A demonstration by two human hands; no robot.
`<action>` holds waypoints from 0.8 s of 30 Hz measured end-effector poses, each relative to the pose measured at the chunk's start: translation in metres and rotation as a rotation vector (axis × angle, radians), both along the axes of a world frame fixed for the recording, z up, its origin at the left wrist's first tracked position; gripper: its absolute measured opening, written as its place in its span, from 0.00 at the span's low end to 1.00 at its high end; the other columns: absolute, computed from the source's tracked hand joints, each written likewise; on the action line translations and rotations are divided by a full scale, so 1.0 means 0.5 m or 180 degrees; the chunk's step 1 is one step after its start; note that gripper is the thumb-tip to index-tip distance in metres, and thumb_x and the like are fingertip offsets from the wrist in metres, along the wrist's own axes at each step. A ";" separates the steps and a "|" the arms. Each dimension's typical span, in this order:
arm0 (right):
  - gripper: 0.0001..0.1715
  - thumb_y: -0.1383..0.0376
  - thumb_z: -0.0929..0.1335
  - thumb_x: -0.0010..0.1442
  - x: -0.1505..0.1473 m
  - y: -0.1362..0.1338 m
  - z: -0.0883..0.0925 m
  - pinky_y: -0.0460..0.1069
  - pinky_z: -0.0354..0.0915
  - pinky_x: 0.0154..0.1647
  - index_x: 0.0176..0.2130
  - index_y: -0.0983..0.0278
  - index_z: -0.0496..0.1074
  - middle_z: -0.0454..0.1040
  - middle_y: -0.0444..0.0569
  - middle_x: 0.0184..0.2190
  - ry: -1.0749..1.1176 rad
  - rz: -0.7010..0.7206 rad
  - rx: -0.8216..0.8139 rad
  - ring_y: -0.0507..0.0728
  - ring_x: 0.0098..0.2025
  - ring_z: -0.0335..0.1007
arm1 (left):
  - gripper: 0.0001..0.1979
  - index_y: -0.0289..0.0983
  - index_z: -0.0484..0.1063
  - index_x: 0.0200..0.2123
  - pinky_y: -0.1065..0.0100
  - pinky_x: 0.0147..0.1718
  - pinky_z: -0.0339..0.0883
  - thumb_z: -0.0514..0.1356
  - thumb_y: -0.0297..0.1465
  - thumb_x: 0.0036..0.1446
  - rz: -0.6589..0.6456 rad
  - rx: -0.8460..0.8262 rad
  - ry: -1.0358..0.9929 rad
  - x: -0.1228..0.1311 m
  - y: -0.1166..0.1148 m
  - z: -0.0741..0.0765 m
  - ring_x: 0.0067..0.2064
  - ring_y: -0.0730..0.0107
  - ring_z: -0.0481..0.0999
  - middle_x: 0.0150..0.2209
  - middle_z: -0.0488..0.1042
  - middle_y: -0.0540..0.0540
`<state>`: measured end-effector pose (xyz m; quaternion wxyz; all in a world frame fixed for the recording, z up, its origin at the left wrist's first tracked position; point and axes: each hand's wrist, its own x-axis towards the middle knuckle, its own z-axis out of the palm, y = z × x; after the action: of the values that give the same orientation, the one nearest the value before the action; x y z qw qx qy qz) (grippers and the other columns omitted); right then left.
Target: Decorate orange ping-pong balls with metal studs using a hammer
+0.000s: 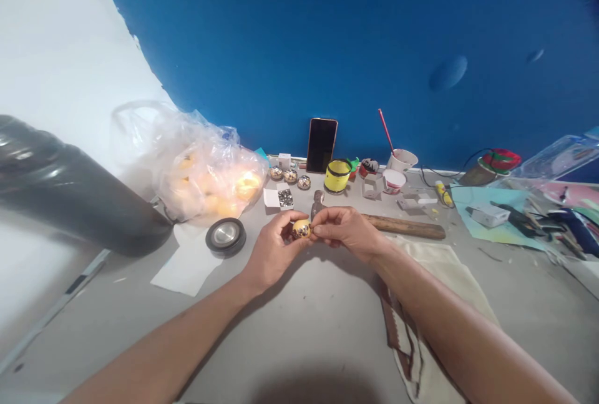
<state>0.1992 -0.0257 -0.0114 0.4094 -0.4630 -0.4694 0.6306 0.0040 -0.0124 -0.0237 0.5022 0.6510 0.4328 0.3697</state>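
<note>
A small yellow ball (301,228) with shiny dark and silver pieces on its lower part is held between the thumb and fingers of my left hand (272,248). My right hand (349,231) is pinched at the ball's right side; whatever its fingertips hold is too small to make out. Just beyond the hands lies a hammer, its metal head (318,202) partly hidden and its wooden handle (407,226) reaching right. A small white box (279,198) full of shiny pieces stands behind my left hand. Several balls (290,176) covered in shiny pieces sit behind that box.
A plastic bag (206,173) of yellow balls and a round black-rimmed object (225,236) are at left. A phone (322,145) leans on the wall beside a yellow container (337,177). Cloth (444,279) lies under my right forearm. Cups, papers and tools are at right.
</note>
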 end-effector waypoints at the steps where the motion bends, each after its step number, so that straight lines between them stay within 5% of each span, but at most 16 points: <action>1: 0.15 0.58 0.78 0.47 0.000 0.000 0.000 0.45 0.52 0.24 0.32 0.65 0.77 0.78 0.47 0.27 -0.0009 -0.0012 -0.0050 0.48 0.24 0.61 | 0.17 0.38 0.76 0.43 0.67 0.37 0.67 0.71 0.37 0.51 0.0031 0.0042 0.0031 0.000 -0.002 0.002 0.36 0.66 0.73 0.37 0.77 0.46; 24: 0.11 0.60 0.76 0.48 -0.007 -0.004 0.006 0.46 0.55 0.25 0.29 0.66 0.78 0.77 0.46 0.26 -0.0310 -0.0060 0.0036 0.48 0.24 0.60 | 0.16 0.38 0.74 0.40 0.68 0.34 0.65 0.71 0.37 0.50 0.0091 0.0136 -0.0030 0.001 -0.004 0.000 0.34 0.68 0.71 0.33 0.74 0.49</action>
<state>0.1958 -0.0277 -0.0084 0.3946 -0.4952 -0.4879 0.6008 0.0044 -0.0144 -0.0237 0.4848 0.6536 0.4317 0.3891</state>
